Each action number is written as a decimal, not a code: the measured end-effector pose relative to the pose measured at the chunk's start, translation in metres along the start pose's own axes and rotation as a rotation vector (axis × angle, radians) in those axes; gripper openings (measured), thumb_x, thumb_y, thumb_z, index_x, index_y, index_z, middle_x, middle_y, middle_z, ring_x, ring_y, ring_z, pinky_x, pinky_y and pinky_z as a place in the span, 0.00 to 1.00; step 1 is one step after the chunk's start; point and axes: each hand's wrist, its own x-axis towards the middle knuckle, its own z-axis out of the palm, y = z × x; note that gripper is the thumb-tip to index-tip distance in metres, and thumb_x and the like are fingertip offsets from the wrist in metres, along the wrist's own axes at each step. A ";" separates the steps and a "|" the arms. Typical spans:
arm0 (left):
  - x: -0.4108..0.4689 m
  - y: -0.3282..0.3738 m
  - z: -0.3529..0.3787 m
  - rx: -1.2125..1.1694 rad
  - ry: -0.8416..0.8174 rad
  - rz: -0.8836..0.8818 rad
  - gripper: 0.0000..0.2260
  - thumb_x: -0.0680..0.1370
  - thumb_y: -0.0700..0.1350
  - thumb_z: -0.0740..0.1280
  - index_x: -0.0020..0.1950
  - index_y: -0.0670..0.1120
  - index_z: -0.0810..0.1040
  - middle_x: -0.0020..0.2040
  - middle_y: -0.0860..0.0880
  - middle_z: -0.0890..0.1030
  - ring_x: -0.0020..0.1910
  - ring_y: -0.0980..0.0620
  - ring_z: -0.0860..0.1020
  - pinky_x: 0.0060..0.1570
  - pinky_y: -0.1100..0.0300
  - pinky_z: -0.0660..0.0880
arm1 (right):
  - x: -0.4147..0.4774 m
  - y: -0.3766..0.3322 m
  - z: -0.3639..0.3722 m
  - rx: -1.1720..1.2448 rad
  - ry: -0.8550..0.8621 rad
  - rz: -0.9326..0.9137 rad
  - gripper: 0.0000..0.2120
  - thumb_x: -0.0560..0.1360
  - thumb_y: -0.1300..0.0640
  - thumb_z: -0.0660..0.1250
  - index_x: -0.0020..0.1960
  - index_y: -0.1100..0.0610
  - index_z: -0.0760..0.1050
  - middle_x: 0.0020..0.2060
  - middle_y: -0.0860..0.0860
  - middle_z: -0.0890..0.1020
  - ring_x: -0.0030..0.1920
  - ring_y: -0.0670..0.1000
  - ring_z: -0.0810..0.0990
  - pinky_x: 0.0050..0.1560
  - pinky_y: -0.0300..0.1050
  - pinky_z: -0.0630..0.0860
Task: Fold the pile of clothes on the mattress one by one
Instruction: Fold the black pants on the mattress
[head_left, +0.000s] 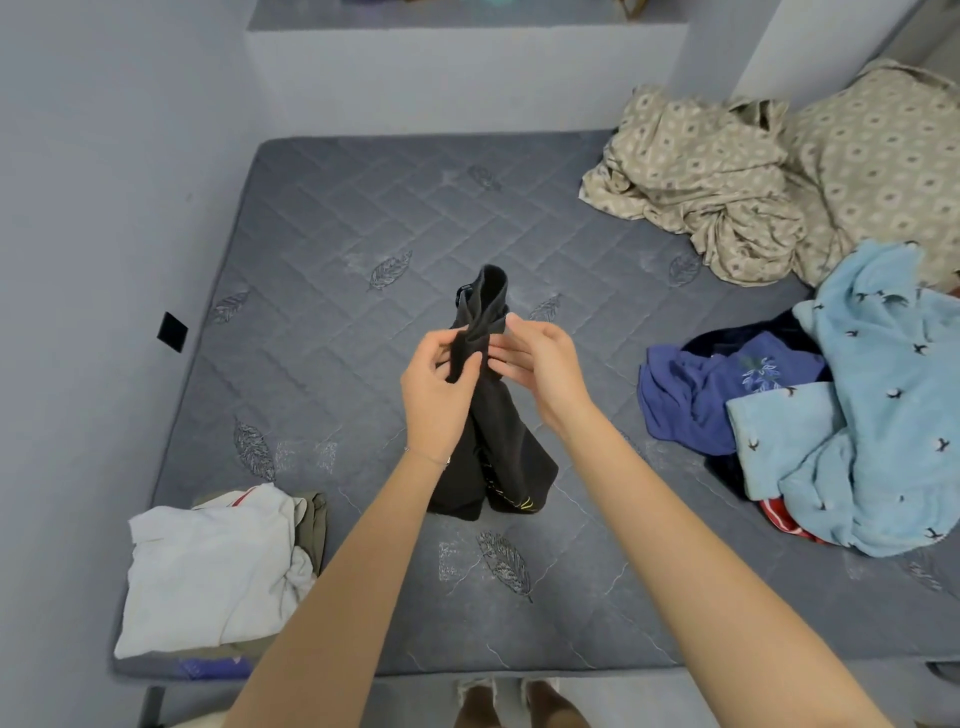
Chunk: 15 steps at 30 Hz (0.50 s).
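Observation:
A black garment (501, 441) with a small yellow print near its hem hangs bunched above the middle of the grey quilted mattress (332, 291). My left hand (439, 387) grips its upper part, thumb and fingers curled round the cloth. My right hand (540, 364) meets it from the right, fingertips pinching the same bunched section. The unfolded pile lies at the right: a light blue patterned garment (883, 415) over a dark blue one (691, 400), with a red piece (779, 517) showing below.
A white garment (208, 577) lies over an olive one (314, 519) at the mattress's front left corner. A beige patterned sheet (727, 187) and a matching pillow (883, 156) sit at the back right. Walls close in on the left and back. My feet (509, 701) stand at the front edge.

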 end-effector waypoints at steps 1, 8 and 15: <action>-0.002 0.001 -0.002 -0.029 -0.019 -0.003 0.10 0.75 0.33 0.69 0.53 0.43 0.77 0.49 0.54 0.80 0.50 0.62 0.80 0.53 0.66 0.76 | 0.002 -0.001 -0.002 -0.011 -0.012 0.074 0.16 0.78 0.50 0.66 0.56 0.63 0.73 0.51 0.59 0.80 0.49 0.53 0.81 0.49 0.45 0.82; -0.011 -0.002 -0.011 0.030 -0.640 -0.042 0.13 0.74 0.31 0.69 0.56 0.43 0.81 0.56 0.50 0.82 0.58 0.55 0.79 0.62 0.61 0.74 | 0.023 -0.003 -0.022 -0.221 -0.072 0.416 0.25 0.70 0.42 0.72 0.59 0.59 0.76 0.51 0.56 0.84 0.48 0.54 0.83 0.47 0.50 0.80; 0.008 -0.022 -0.024 0.101 -0.420 -0.167 0.09 0.82 0.40 0.60 0.57 0.41 0.78 0.54 0.47 0.82 0.52 0.55 0.80 0.58 0.56 0.74 | 0.012 0.017 -0.033 -0.491 -0.054 0.215 0.08 0.72 0.63 0.71 0.50 0.58 0.78 0.48 0.55 0.83 0.45 0.52 0.81 0.43 0.43 0.77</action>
